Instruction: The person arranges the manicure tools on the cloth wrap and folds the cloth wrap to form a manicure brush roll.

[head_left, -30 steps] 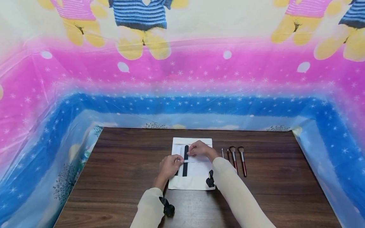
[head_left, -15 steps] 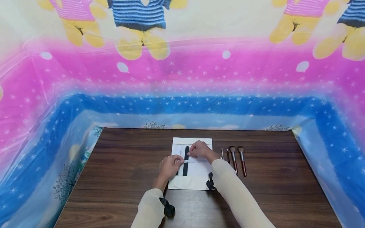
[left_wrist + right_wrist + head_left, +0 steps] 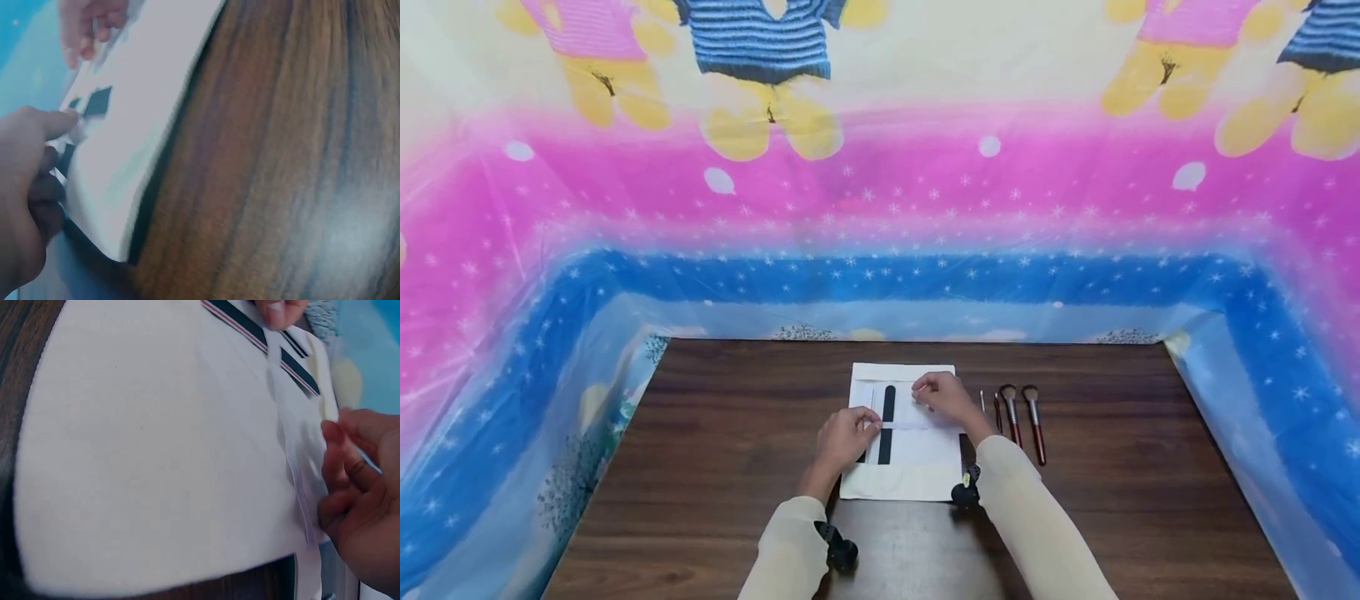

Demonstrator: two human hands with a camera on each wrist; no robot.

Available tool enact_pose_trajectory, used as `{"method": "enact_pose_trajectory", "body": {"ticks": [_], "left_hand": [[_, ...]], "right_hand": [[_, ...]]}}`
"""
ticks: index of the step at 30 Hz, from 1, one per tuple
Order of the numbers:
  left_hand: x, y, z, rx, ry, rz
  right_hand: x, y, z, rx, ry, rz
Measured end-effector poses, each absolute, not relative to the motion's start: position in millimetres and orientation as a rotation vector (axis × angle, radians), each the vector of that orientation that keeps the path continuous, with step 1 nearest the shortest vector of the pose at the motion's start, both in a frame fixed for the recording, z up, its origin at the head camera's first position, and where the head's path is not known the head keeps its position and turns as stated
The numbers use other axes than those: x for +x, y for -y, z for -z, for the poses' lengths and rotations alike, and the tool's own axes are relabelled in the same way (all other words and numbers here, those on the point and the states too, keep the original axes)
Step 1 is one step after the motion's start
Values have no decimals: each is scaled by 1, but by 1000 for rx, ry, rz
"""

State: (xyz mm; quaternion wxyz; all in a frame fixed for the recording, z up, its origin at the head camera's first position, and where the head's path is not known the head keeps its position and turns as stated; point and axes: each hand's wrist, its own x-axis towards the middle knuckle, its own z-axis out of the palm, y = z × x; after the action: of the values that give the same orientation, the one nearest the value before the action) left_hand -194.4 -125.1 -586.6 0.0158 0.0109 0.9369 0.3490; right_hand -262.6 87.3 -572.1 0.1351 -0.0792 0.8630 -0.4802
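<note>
Left hand: at the left part of the open white cloth pouch (image 3: 902, 483), the left hand (image 3: 848, 435) pinches the narrow white elastic band (image 3: 284, 419) that crosses it.
Right hand: the right hand (image 3: 943, 396) has drawn off to the right, from beside the strip's top to over the pouch's upper right; its fingers are loosely bent, with nothing seen between them.
Black strip: the flat black round-ended strip (image 3: 889, 404) lies lengthwise on the pouch, left of its middle, passing under the band. It has kept its place as the right hand left, so it seems threaded, the band alone perhaps securing it.
Second strip: another dark strip (image 3: 294, 344) lies farther left on the pouch, mostly hidden by the left hand.
Brushes: two soft-headed brushes with dark red handles (image 3: 1036, 425) and two thinner tools (image 3: 997, 408) lie right of the pouch.
Table: dark brown wood-grain table (image 3: 715, 442), beneath the pouch.
</note>
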Motion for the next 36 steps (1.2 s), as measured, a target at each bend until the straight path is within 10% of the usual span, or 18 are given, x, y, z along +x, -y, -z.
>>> {"method": "enact_pose_trajectory", "body": {"ticks": [36], "left_hand": [[-207, 98, 575, 229, -2666, -1185]], "right_hand": [[-254, -113, 575, -102, -2446, 1496]]}}
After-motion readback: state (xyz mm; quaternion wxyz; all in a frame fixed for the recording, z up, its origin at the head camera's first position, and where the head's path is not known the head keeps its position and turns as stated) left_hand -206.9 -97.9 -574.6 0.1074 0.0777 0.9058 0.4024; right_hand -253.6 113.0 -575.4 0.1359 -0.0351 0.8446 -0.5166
